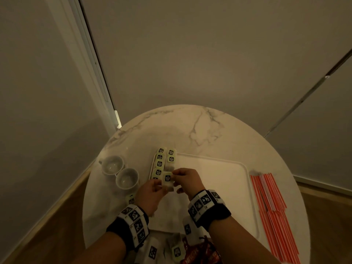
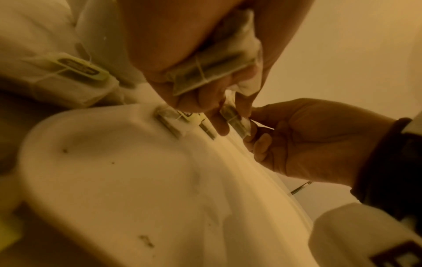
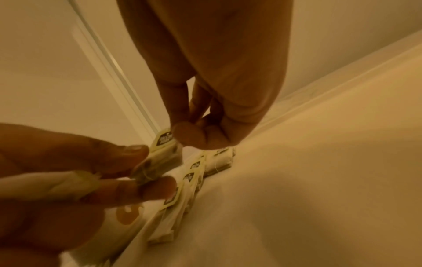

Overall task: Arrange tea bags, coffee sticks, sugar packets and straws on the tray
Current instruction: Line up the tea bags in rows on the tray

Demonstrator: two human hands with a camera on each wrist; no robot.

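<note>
On the left of the round marble table (image 1: 209,130) stand two white cups (image 1: 118,172), touching each other and close to the tray's left edge; a careless left elbow or wrist could knock them, by my reckoning.

A loose tea bag (image 1: 131,199) lies on the table just left of the left wrist, off the tray, and could be forgotten or swept aside.

The left hand (image 1: 150,195) is curled round a small bunch of tea bags, as the left wrist view shows, and pinches the near end of the tea bag being placed (image 1: 168,179). Holding several at once is the main risk: their strings may tangle, so that one drags another out, or a spare slips from the palm.

The right hand (image 1: 185,181) pinches the far edge of that same bag with thumb and fingertips. It hovers just above the near end of the rows of tea bags (image 1: 162,161) laid along the left side of the white tray (image 1: 219,180). Some of those at the far end overhang the rim, so a nudge while setting this one down could push them off or skew the rows.

Near the body lie more tea bags and red sachets (image 1: 202,252), which the forearms might brush.

Far right, the red striped straws (image 1: 272,210) lie on the table beside the tray, light enough to roll.
</note>
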